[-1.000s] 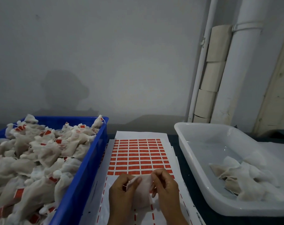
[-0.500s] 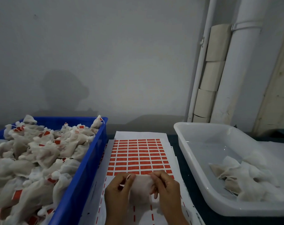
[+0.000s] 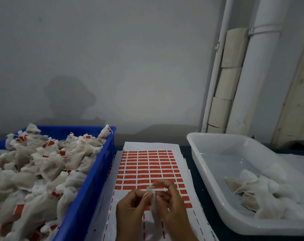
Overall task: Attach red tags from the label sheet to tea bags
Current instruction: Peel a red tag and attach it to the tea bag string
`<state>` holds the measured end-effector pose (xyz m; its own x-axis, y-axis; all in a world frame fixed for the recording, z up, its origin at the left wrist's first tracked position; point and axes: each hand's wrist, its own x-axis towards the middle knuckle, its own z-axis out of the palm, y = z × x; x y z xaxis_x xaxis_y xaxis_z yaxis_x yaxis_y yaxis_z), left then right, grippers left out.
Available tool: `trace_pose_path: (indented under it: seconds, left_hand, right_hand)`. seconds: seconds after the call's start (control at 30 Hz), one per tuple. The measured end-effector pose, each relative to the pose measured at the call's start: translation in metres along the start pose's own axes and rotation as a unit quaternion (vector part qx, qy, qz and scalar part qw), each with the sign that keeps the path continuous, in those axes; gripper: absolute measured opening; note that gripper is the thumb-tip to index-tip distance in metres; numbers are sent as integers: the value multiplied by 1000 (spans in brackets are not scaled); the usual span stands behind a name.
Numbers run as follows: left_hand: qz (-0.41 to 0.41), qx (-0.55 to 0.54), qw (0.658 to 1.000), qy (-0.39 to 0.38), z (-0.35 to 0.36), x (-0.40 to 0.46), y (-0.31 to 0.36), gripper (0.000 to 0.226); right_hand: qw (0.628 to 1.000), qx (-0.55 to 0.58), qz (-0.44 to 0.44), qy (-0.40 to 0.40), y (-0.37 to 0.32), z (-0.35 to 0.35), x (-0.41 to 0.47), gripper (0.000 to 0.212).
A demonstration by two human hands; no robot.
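Over the near end of the label sheet (image 3: 147, 164), your two hands meet around one tea bag (image 3: 153, 204). Your left hand (image 3: 130, 208) has its fingers curled, thumb and forefinger pinching the bag's string at the bag's left edge. Your right hand (image 3: 170, 204) grasps the bag itself — fingers curled over its gathered top, the white mesh hanging down between both palms. Whether a tag is already on the string, you cannot tell; it is too small.

Rows of red tags (image 3: 147, 169) fill the far part of the sheet, and only thin red strips remain on the near part beneath your hands.

Left of the sheet, touching its edge, sits the blue crate (image 3: 93, 181), heaped with tagged bags (image 3: 43, 167). Right of the sheet stands the white tub (image 3: 208, 171) — a few untagged bags (image 3: 255, 193) lie in its near right part.
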<state>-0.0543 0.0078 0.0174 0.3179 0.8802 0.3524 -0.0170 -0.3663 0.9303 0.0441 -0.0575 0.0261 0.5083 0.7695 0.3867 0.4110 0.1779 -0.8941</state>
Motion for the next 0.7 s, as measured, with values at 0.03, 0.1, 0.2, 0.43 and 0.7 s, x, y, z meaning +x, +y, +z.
trace_pose_path:
  seconds: [0.03,0.1,0.2,0.43,0.7]
  left_hand:
    - [2,2,1000,-2,1,-1,0,7]
    - [4,12,1000,1,1,-1,-1,12]
    - [-16,24,1000,9,3,1,-2,14]
    - [1,59,998,0,5,0,-4,17]
    - [6,60,998,11,5,2,-2,12]
  right_hand:
    - [1000,-1,-13,-18,-1,2,-2,33]
    - [999,-7,-27,-46,-2,4,-5,30]
    - [995,-59,-34,-77,-3,8,-8,30]
    - [986,-154,-58,-29,4,10,-2,33]
    - [982,-183,-40,21,10,0,5,17]
